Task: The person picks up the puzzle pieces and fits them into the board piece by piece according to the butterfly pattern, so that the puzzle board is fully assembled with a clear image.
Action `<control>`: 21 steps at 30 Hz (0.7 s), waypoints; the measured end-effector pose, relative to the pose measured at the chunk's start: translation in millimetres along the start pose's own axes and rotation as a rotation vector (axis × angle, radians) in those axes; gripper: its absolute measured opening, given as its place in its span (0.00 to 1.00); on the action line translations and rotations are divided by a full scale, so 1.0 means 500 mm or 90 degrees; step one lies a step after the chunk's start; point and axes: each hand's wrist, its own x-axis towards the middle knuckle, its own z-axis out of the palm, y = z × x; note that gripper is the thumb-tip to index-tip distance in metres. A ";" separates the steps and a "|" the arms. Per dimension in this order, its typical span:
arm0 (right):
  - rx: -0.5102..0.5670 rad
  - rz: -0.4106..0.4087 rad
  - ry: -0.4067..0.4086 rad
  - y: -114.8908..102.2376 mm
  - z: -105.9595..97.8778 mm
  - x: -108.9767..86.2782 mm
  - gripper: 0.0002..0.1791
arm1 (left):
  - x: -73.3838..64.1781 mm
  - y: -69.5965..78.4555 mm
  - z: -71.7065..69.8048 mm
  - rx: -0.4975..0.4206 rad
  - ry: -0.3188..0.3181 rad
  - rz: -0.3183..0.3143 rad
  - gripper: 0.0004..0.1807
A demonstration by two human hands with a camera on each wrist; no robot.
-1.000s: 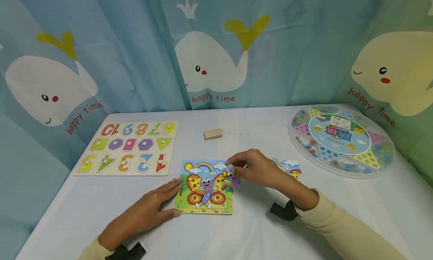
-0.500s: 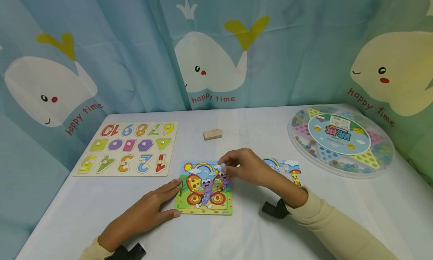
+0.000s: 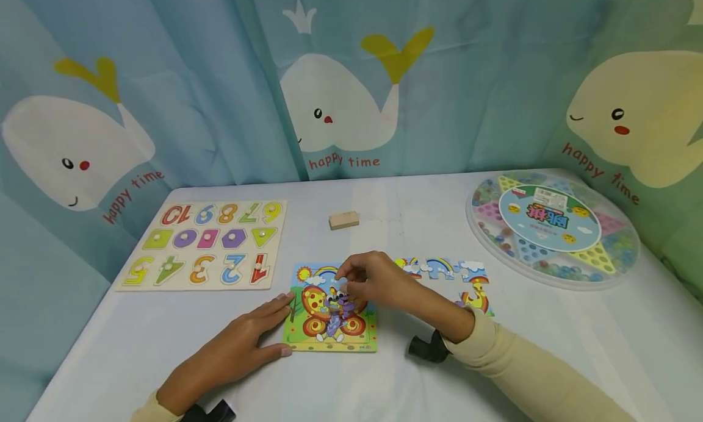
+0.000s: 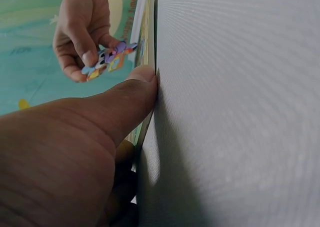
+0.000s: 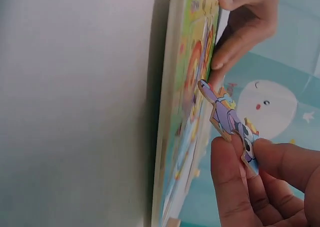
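Pale blue cloth hangs as a curtain (image 3: 209, 44) across the back, printed with white whales and the words "happy time" in red. A white cloth (image 3: 110, 349) covers the table in front of it. At the far left of the table lies a wooden number board (image 3: 185, 277), its numerals upside down to the wearer, with a row of coloured shapes between its two rows of numbers. Nearer the wearer, the left hand (image 3: 244, 343) rests with its fingers extended, gripping nothing; its fingertips and thumb touch the left edge of the butterfly puzzle board (image 3: 329, 347), which lies flat near the middle of the table. Behind that board, well apart from it, is a small wooden block (image 3: 344, 220). The right hand (image 3: 379, 282) is over the puzzle board, thumb and fingers pinching a purple bug-faced puzzle piece (image 5: 230, 114), tilted above the board's middle; I cannot tell whether its lower tip touches the surface. Just beyond the right hand and forearm, which partly hide them, lie loose puzzle pieces (image 3: 439, 268) with rainbow, cloud and orange-yellow markings. At the far right sits a round, clear game case (image 3: 549, 233), marbles showing around its star pattern.
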 end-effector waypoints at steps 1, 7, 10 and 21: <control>-0.001 -0.005 0.001 -0.002 0.003 0.002 0.05 | 0.000 0.000 -0.001 0.000 0.000 0.001 0.41; -0.017 -0.018 0.002 -0.009 0.017 0.007 0.04 | 0.001 0.000 -0.003 -0.004 -0.002 0.004 0.41; -0.031 -0.024 0.008 -0.014 0.021 0.008 0.04 | 0.002 0.002 -0.004 -0.006 -0.002 0.004 0.41; -0.085 -0.006 0.029 -0.021 0.043 0.014 0.06 | 0.000 0.004 -0.005 -0.009 -0.005 0.001 0.39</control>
